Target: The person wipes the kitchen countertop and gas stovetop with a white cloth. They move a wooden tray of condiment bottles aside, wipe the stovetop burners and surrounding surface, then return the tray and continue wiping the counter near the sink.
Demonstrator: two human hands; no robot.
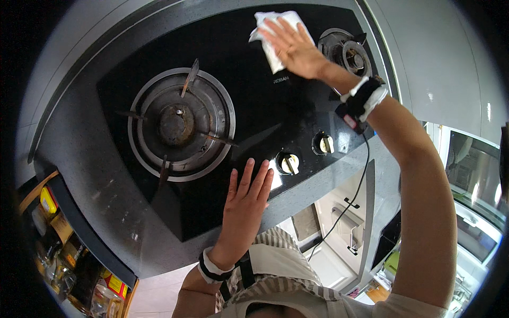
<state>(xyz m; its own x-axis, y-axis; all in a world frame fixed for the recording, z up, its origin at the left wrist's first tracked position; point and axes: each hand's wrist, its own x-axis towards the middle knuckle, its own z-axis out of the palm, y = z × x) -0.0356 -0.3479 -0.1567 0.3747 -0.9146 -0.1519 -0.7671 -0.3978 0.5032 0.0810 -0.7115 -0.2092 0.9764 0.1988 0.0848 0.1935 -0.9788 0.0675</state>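
A black glass gas hob (pixel 246 95) lies before me. Under my right hand (pixel 294 51), a white cloth or paper wipe (pixel 272 55) is pressed flat on the glass near the back, left of the smaller burner (pixel 352 55). My left hand (pixel 247 198) rests palm down, fingers apart, on the hob's front part, between the large burner (pixel 177 125) and the nearer control knob (pixel 290 163). A second knob (pixel 326 144) sits farther right. Both wrists wear bands; a cable hangs from the device on the right one.
Grey stone worktop (pixel 107 206) surrounds the hob. At the lower left stands a dark-edged rack (pixel 91 238) with jars and packets. Metal pan supports (pixel 190 77) stick up around the large burner. The black cable (pixel 342 210) runs down past the worktop's front edge.
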